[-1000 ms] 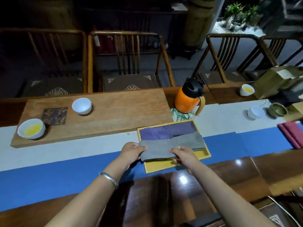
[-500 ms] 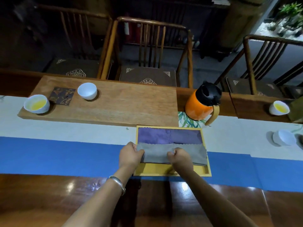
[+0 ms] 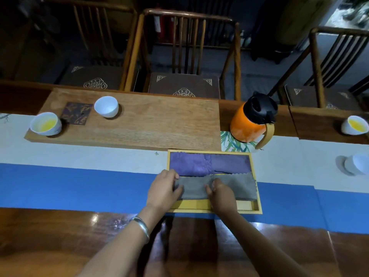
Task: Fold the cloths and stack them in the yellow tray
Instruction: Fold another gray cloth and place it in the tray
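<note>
Head view, reading from my left: a white cup of yellow liquid (image 3: 45, 124) sits at the end of a long wooden board (image 3: 151, 124), then a dark patterned coaster (image 3: 76, 113) and an empty white cup (image 3: 106, 106). The left hand (image 3: 162, 191), a metal bangle (image 3: 141, 227) on its wrist, rests at the left end of the grey cloth (image 3: 233, 185), fingers curled onto the fabric and pinching its edge. The right hand (image 3: 220, 194) presses near the cloth's middle, fingers bent down on it; I cannot tell whether it grips or merely pins.

The grey cloth lies folded into a strip, long axis running left to right, in the near half of the yellow tray (image 3: 257, 196), its right end lapping the tray's right rim. Just beyond it, parallel and nearly touching, the purple cloth (image 3: 209, 163) fills the far half, also lengthwise left to right. The tray sits across the white and blue table runner (image 3: 79, 182).

Further right, an orange flask (image 3: 250, 121) with a black lid stands on a leaf-print mat (image 3: 232, 143), then another cup of yellow liquid (image 3: 355, 125) and an empty white cup (image 3: 357, 163). I can read no writing anywhere.
</note>
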Available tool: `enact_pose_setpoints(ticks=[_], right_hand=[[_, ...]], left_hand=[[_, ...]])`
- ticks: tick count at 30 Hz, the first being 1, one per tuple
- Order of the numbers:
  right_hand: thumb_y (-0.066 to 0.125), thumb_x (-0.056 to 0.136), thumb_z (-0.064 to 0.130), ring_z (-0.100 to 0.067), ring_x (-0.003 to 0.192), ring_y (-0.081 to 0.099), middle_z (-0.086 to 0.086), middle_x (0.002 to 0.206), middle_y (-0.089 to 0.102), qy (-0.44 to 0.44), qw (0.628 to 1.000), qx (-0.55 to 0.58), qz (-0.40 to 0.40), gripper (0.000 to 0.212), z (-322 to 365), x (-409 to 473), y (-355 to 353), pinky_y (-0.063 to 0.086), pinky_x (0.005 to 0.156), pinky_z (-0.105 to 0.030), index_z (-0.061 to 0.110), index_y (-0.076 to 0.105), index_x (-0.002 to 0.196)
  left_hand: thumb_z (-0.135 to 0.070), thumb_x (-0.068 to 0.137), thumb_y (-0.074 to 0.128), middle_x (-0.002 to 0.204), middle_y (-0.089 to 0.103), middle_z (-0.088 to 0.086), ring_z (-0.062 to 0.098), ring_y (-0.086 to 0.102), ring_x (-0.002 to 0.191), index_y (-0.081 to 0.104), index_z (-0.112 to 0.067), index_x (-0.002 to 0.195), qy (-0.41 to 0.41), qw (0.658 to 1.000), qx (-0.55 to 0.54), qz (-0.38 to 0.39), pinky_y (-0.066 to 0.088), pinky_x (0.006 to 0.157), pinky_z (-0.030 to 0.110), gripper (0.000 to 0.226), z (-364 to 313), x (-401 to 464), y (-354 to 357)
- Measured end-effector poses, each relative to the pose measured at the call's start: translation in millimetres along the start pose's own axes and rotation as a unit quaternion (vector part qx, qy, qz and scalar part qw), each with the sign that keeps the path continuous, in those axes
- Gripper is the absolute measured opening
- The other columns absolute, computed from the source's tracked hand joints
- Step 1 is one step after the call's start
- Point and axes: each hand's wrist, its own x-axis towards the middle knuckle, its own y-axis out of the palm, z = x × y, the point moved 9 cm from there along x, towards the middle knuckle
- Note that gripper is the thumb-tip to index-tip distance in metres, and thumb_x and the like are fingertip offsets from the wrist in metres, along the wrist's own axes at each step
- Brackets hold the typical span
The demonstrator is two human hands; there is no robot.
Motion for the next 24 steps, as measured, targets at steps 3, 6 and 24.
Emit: enact_pose_setpoints(ticks=[3, 6, 24], right_hand=[[0.046, 0.096, 0.034, -0.035, 0.078, 0.061, -0.014, 0.083, 0.064, -0.046, 0.999, -0.003, -0.025, 0.024, 3, -5, -13, 0.038, 0.060, -0.034, 0.017, 0.043, 0.080], [0.048, 0.094, 0.027, -0.031, 0.074, 0.057, -0.011, 0.088, 0.057, -0.132, 0.989, -0.048, -0.043, 0.016, 1, -15, -39, 0.040, 0.059, -0.035, 0.012, 0.050, 0.089], [0.069, 0.081, 0.021, -0.026, 0.104, 0.055, -0.010, 0.112, 0.056, -0.165, 0.983, -0.070, 0.041, 0.026, -62, 5, -68, 0.049, 0.083, -0.035, 0.010, 0.063, 0.104]], left_hand=[[-0.038, 0.082, 0.058, 0.109, 0.059, 0.000, 0.022, 0.055, 0.103, 0.062, -0.019, 0.108, 0.154, 0.984, 0.064, 0.062, 0.045, 0.086, 0.032, 0.032, -41, -11, 22], [-0.039, 0.083, 0.056, 0.123, 0.059, -0.001, 0.021, 0.053, 0.113, 0.062, -0.020, 0.117, 0.223, 0.966, 0.091, 0.097, 0.040, 0.095, 0.030, 0.040, -66, -17, 45], [-0.053, 0.081, 0.062, 0.112, 0.046, -0.003, 0.020, 0.043, 0.109, 0.060, -0.033, 0.120, 0.170, 0.966, 0.157, 0.119, 0.035, 0.092, 0.033, 0.044, -94, 17, 90]])
